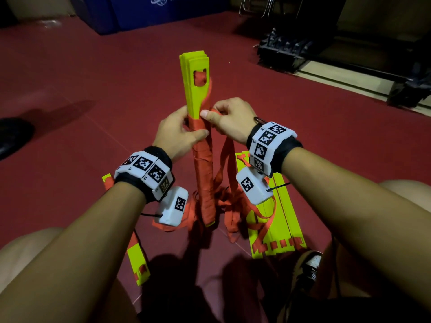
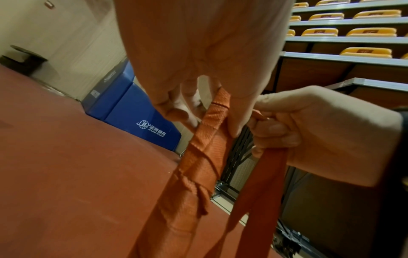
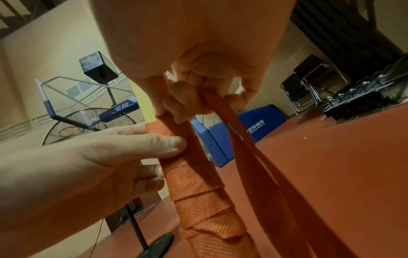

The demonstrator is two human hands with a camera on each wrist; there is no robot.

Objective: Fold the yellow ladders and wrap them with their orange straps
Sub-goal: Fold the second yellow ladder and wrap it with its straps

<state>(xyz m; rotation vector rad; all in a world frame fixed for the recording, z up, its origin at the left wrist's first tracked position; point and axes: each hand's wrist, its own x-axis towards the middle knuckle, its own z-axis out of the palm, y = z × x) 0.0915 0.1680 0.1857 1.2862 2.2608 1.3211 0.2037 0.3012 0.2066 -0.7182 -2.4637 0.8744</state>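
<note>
A stack of yellow ladder rungs [image 1: 193,78] stands upright on the red floor, its lower half wound in orange strap [image 1: 205,178]. My left hand [image 1: 179,131] grips the wrapped bundle [image 2: 207,132] near the top of the winding, thumb across the front. My right hand [image 1: 229,117] pinches the loose orange strap [image 3: 223,108] right beside the bundle at the same height. From that hand the strap [image 2: 262,176] hangs down in two bands to a tangle on the floor [image 1: 229,206].
More yellow rungs with orange straps lie flat on the floor at right [image 1: 277,220] and lower left [image 1: 140,264]. My knees frame the bottom corners. A blue mat [image 1: 149,12] stands at the back, black equipment [image 1: 286,52] at far right, a dark shoe [image 1: 11,138] at left.
</note>
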